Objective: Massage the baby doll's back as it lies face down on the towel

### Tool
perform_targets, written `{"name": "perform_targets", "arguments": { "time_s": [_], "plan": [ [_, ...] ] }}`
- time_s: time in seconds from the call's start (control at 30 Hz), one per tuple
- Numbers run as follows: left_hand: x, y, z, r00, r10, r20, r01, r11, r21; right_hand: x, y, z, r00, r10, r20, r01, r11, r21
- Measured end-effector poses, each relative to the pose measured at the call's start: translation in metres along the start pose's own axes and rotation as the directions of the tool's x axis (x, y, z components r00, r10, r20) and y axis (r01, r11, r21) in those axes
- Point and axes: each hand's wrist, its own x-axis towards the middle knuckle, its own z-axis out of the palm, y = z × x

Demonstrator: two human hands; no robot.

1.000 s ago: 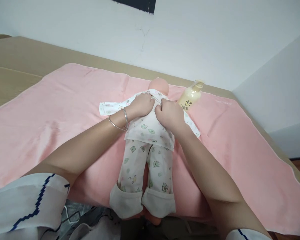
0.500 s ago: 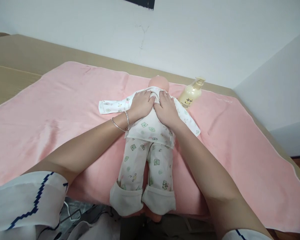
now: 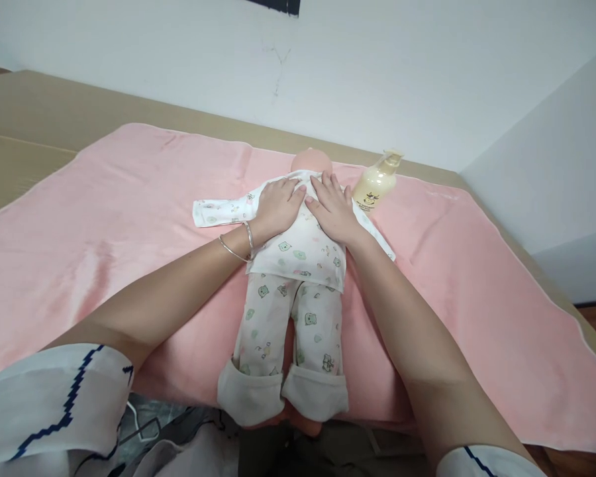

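Observation:
A baby doll lies on the pink cloth with its feet toward me, dressed in a white printed top and white printed trousers with turned-up cuffs. My left hand rests flat on the left side of the doll's upper body, fingers extended, a silver bangle at the wrist. On the right side of the upper body lies my right hand, its fingers spread. Both thumbs nearly meet over the middle of the top. Neither hand grips anything. The doll's face is not visible.
A pale yellow pump bottle stands just right of the doll's shoulder. The pink cloth covers much of the tan table. Behind the table rises a white wall; a wire-like object shows below the near edge.
My right hand has spread its fingers and shifted slightly outward and up on the doll's top. The left hand stays nearly in place. The whole view has shifted a little.

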Motion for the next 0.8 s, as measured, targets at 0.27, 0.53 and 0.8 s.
{"name": "perform_targets", "arguments": {
  "time_s": [0.27, 0.53, 0.8],
  "plan": [
    [-0.001, 0.000, 0.000, 1.000, -0.019, -0.018, 0.018, 0.998, -0.067, -0.006, 0.003, -0.003, 0.997, 0.049, -0.066, -0.052, 0.998, -0.046],
    [-0.004, -0.001, 0.003, 0.996, -0.059, -0.068, 0.049, 0.989, -0.141, -0.018, -0.034, 0.002, 0.995, 0.099, -0.025, -0.100, 0.994, -0.044],
    [-0.002, -0.003, 0.004, 0.998, -0.014, -0.069, -0.002, 0.975, -0.224, -0.039, -0.062, -0.003, 0.948, -0.186, -0.259, 0.236, 0.955, 0.180]
  ]
}}
